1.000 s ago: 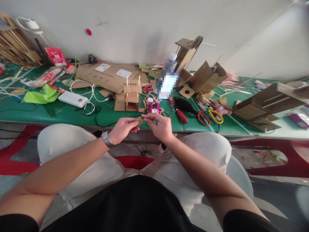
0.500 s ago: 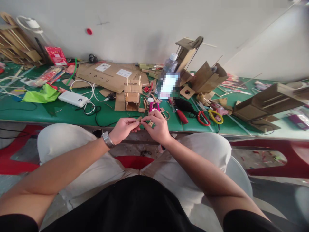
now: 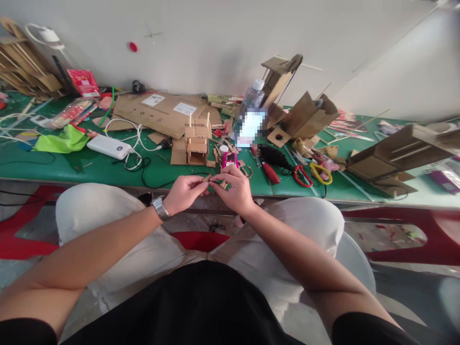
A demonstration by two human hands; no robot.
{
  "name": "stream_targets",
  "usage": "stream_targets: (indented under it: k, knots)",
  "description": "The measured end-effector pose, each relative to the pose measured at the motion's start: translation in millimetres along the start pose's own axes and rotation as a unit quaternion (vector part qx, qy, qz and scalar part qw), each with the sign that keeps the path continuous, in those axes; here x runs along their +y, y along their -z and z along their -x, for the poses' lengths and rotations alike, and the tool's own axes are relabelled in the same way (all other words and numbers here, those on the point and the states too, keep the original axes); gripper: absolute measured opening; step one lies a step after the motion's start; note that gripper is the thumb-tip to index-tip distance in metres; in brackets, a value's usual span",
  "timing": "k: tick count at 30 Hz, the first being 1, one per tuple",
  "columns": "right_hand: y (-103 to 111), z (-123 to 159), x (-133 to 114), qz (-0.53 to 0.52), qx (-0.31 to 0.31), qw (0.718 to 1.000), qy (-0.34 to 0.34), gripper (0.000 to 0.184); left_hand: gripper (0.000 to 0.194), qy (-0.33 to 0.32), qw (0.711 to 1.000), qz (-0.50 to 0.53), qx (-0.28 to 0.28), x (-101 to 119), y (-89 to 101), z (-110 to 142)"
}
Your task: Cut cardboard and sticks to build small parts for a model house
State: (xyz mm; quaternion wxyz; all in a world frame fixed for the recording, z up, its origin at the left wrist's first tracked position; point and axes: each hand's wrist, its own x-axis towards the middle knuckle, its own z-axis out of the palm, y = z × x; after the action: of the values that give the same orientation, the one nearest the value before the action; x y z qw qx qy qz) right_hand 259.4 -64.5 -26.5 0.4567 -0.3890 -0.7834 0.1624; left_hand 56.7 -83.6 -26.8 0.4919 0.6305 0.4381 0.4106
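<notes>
Between my fingertips, at the front edge of the green table, is a small brown piece of cardboard (image 3: 207,178), mostly covered by the fingers. My left hand (image 3: 185,194), with a metal watch on its wrist, pinches it from the left. From the other side my right hand (image 3: 233,189) closes thumb and index finger on it, the two hands' fingertips nearly meeting. Just beyond them stands a small cardboard structure (image 3: 197,146) with two thin sticks poking up. A pink object (image 3: 230,159) lies right behind my right hand, partly covered by it.
On the green table (image 3: 161,173) lie a white power bank (image 3: 109,146) with cables, a flat cardboard sheet (image 3: 158,112), a red-handled tool (image 3: 270,172) and scissors (image 3: 304,176). A bottle (image 3: 254,96) stands behind a blurred bright screen (image 3: 250,128). Larger cardboard builds (image 3: 398,155) stand right.
Almost nothing differs. My fingers have shifted very slightly around the cardboard piece; both arms and the things on the table stay in place.
</notes>
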Motion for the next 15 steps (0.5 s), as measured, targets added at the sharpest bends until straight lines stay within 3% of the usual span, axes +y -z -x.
stream_targets:
  k: [15]
  knots:
    - [2.5, 3.5, -2.3, 0.039, -0.039, 0.995, 0.084, 0.028, 0.035, -0.002, 0.998, 0.028, 0.047, -4.2, 0.2, -0.1]
